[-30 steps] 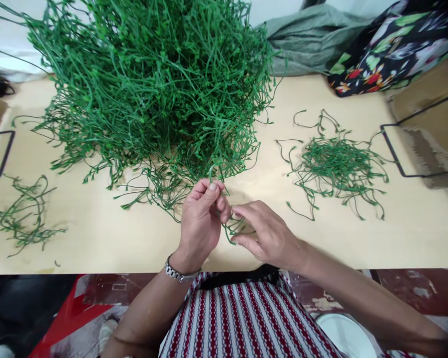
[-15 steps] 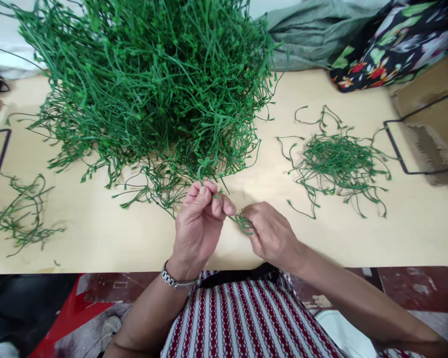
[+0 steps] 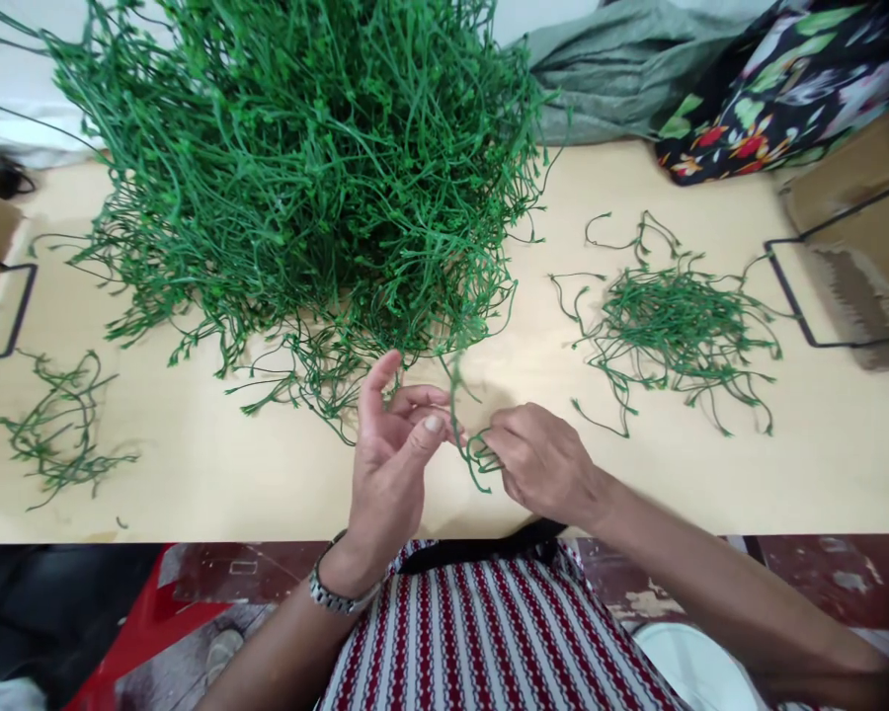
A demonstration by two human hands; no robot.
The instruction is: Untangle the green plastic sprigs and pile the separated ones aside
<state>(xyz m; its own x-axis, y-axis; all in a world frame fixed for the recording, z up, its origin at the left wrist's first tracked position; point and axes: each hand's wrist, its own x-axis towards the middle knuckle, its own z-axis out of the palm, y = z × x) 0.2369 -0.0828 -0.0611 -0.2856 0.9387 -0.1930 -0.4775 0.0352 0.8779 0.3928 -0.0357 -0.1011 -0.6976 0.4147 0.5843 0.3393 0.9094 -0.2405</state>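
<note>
My right hand [image 3: 544, 464] is closed around a few thin green artificial stems [image 3: 480, 464], whose looped ends stick out to the left of its fingers. One longer, slightly blurred green stem [image 3: 454, 395] stands up between my two hands. Beside it, my left hand [image 3: 392, 464] has its index finger raised and its thumb apart; the fingertips lie close to the stem, and I cannot tell whether they touch it. Behind both hands rises a large heap of green stems [image 3: 303, 178] with small budded tips.
A smaller pile of stems [image 3: 671, 321] lies to the right, and a few loose stems [image 3: 66, 434] lie to the left. Cardboard boxes with black wire frames [image 3: 792, 296] stand at both sides. A floral cloth [image 3: 770, 109] and a grey-green cloth [image 3: 607, 69] are at the back right.
My left hand has opened from a pinch on a stem, its index finger now raised. The stem has shifted right, towards my right hand, which stays closed in about the same place.
</note>
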